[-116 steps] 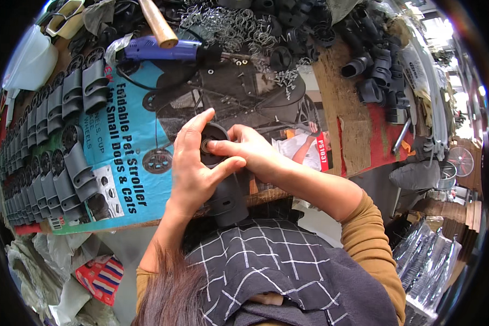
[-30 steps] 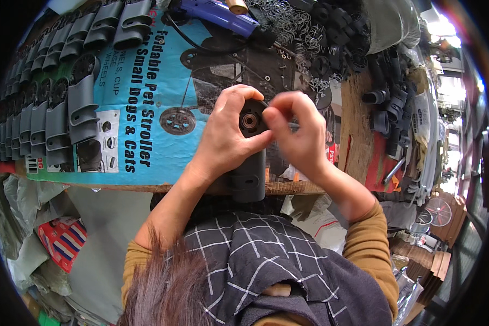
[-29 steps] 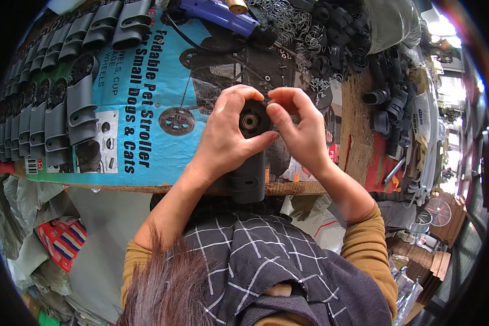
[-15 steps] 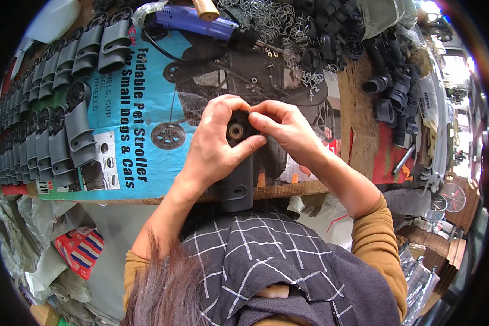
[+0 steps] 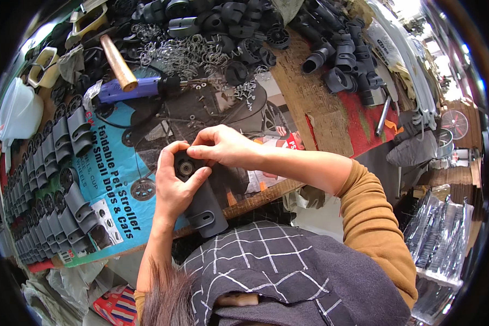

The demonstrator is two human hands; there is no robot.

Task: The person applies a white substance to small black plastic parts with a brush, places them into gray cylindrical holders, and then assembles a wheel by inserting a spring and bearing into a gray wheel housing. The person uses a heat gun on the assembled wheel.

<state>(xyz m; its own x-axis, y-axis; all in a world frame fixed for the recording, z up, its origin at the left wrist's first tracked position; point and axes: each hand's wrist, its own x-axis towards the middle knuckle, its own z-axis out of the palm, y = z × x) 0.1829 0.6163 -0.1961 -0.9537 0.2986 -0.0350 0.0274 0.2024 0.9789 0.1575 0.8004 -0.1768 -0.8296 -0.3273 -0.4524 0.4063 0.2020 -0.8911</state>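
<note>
Left hand [image 5: 174,187] stays clamped on grey plastic bracket [image 5: 201,209], now tilted lower; right hand [image 5: 223,146] fingertips pinched together at its round hub, fitting continues

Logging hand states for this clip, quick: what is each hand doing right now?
Left hand: closed around the grey plastic part, holding it.
Right hand: fingertips pinched at the part's round top end; anything held there is hidden.

Cluttered workshop table seen from above.
A wooden table [image 5: 309,103] lies beyond the hands; bright daylight glares at far right by a round fan [image 5: 455,124].
</note>
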